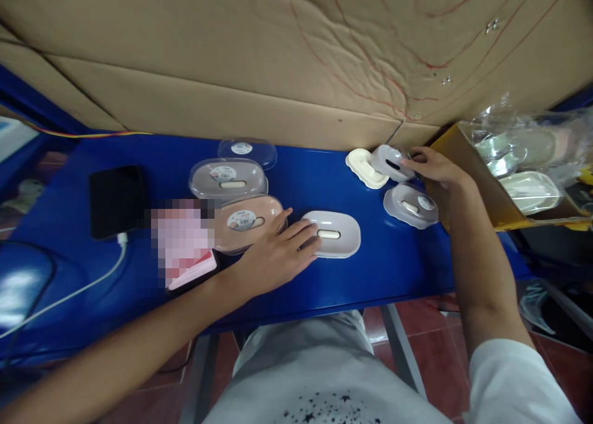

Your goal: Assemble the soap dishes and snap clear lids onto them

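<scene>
Head view: our two hands are well apart over a blue table [343, 288]. Our left hand [275, 248] is palm down with fingers loosely spread, the tips on the left end of a pale oval dish [348, 241]. This dish sits flat at mid-table, directly before us; we judge that the light contact steadies it. A cream pill-shaped bar [329, 233] lies in its centre.

Our right hand [434, 166] reaches to the rear, fingers at the right end of a grey oval dish [389, 156]. Whether they grip it or only touch it, we cannot tell. The grey oval dish is tilted and overlaps a cream oval dish [360, 167] near the cardboard panel [222, 72]; its centre slot shows dark.

Containers: just in front of that pair stands a grey lidded container [407, 209], its clear cover labelled, a pale bar visible within. On the left, a peach lidded container [234, 235] and a lavender lidded container [208, 186] carry similar labels and bars. Behind them lies a clear lid [259, 154], also labelled. We presume this close grouping keeps the pieces within reach of our left arm.

At far right, an open carton [458, 183] holds plastic-wrapped pieces [537, 146], contents indistinct, and a cream container [530, 192] under a clear cover.
</scene>
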`<action>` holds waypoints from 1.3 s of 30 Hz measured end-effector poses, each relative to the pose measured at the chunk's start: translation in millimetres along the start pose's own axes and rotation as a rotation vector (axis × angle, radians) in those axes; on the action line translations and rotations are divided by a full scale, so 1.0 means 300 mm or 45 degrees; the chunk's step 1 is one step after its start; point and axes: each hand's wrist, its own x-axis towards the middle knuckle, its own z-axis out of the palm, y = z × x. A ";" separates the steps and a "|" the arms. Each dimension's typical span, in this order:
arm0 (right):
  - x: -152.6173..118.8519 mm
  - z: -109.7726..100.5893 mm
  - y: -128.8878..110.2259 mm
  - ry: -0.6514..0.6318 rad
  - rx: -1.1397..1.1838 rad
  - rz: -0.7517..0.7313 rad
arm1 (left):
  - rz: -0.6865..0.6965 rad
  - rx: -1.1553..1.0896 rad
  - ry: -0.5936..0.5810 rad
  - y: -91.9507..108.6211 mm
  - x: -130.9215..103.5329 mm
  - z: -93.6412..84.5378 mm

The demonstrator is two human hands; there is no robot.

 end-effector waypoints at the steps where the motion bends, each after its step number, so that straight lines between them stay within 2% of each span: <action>1: 0.003 0.007 -0.006 -0.023 0.023 0.018 | 0.006 0.012 -0.003 0.000 -0.001 0.002; 3: -0.006 0.015 -0.024 -0.070 0.072 0.048 | 0.021 0.043 -0.008 0.000 -0.003 0.007; 5: -0.038 0.010 -0.050 -0.026 0.038 -0.003 | 0.029 0.073 -0.021 0.002 -0.003 0.010; 7: -0.099 -0.002 -0.092 0.153 -0.109 -0.130 | 0.026 0.104 -0.029 0.003 -0.003 0.007; 9: -0.187 -0.003 -0.154 0.405 -0.242 -0.286 | 0.014 0.128 -0.011 -0.001 -0.002 -0.004; 11: -0.294 0.024 -0.235 0.567 -0.196 -0.438 | -0.019 0.142 0.029 -0.013 -0.002 -0.020; 12: -0.350 0.049 -0.278 0.529 -0.136 -0.576 | -0.043 0.146 0.047 -0.021 -0.003 -0.029; 15: -0.502 0.158 -0.389 0.226 -0.012 -0.883 | -0.127 0.144 0.031 -0.047 -0.008 -0.049; 17: -0.573 0.231 -0.432 0.106 -0.007 -0.999 | -0.183 0.136 -0.011 -0.058 -0.011 -0.053; 19: -0.615 0.282 -0.448 0.070 -0.035 -1.043 | -0.231 0.140 -0.039 -0.060 -0.014 -0.049; 25: -0.661 0.326 -0.453 -0.020 -0.114 -1.073 | -0.321 0.152 0.006 -0.055 -0.023 -0.028; 32: -0.699 0.354 -0.465 0.032 -0.278 -1.139 | -0.310 0.195 -0.039 -0.045 -0.020 -0.028; 36: -0.656 0.335 -0.453 -0.087 -0.267 -1.194 | -0.321 0.160 -0.032 -0.047 -0.023 -0.032; 37: -0.637 0.329 -0.454 -0.068 -0.286 -1.203 | -0.325 0.145 -0.017 -0.053 -0.023 -0.039; 39: -0.598 0.319 -0.462 0.070 -0.340 -1.150 | -0.362 0.133 0.016 -0.075 -0.017 -0.062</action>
